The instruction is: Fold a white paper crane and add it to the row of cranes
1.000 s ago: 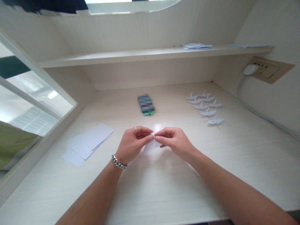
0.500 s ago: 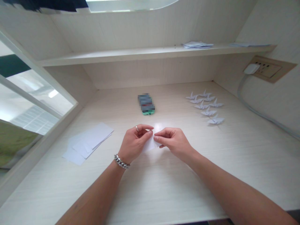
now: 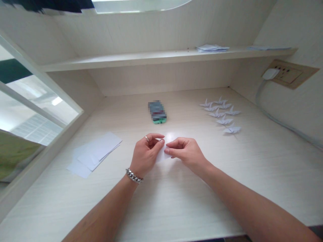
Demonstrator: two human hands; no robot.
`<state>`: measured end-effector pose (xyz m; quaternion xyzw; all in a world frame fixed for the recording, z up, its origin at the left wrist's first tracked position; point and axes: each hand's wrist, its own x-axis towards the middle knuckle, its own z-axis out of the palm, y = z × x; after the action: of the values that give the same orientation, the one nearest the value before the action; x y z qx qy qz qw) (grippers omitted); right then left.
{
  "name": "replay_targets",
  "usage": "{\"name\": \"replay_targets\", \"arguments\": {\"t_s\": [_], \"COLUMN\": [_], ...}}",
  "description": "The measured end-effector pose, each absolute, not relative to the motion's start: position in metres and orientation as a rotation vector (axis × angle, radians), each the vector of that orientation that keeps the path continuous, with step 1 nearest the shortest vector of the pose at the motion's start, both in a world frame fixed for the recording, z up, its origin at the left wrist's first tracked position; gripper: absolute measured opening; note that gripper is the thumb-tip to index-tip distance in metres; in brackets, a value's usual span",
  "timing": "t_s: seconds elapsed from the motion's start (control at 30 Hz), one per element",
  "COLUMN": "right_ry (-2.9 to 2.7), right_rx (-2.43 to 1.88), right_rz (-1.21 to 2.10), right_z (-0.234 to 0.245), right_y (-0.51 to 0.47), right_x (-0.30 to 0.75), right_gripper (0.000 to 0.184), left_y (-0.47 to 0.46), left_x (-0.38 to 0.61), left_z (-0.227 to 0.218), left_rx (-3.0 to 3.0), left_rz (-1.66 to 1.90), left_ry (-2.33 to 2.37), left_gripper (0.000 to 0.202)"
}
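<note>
Between my hands, just above the desk, is a small piece of white paper (image 3: 160,155), partly covered by my fingers. My left hand (image 3: 146,151) pinches its left side between thumb and fingers; a ring and a chain bracelet are on that arm. From the right, my right hand (image 3: 186,150) grips the paper with thumb and forefinger, close to the left fingertips. How the paper is folded cannot be made out. Several white folded paper cranes (image 3: 232,129) stand in a group at the back right of the desk.
Loose white paper sheets (image 3: 97,153) lie overlapped on the left. A phone-like object (image 3: 159,121) with a green edge, its face pixelated, lies behind my hands. More paper (image 3: 212,48) rests on the shelf (image 3: 126,59). A plug (image 3: 271,74) with a cable sits in the right wall socket.
My left wrist has shifted slightly to the right, and my right fingers have closed in a little on the paper. Everything else stays in place.
</note>
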<state>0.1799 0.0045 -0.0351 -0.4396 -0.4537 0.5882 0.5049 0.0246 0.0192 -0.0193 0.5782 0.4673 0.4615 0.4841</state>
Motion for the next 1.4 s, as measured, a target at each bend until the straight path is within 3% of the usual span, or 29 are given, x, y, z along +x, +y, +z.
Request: {"name": "replay_targets", "arguments": {"t_s": [0.57, 1.03, 1.4], "right_ry": [-1.011, -1.095, -1.208], "right_rx": [-1.012, -1.077, -1.028], "right_rz": [1.438, 1.423, 1.227], "right_z": [-0.0357, -0.0345, -0.0375], "right_y": [0.0051, 0.0056, 0.0033], "right_x": [0.1837, 0.1852, 0.1854], "right_gripper": [0.026, 0.022, 0.016], "left_y": [0.0173, 0.0187, 0.0202], "left_x": [0.0218, 0.0222, 0.0196], "left_z": [-0.0142, -0.0167, -0.0147], "left_rx": [1.310, 1.316, 1.300], "left_rz": [1.103, 1.101, 1.100], "left_ry": [0.995, 1.042, 1.066], "left_gripper": [0.030, 0.023, 0.029]}}
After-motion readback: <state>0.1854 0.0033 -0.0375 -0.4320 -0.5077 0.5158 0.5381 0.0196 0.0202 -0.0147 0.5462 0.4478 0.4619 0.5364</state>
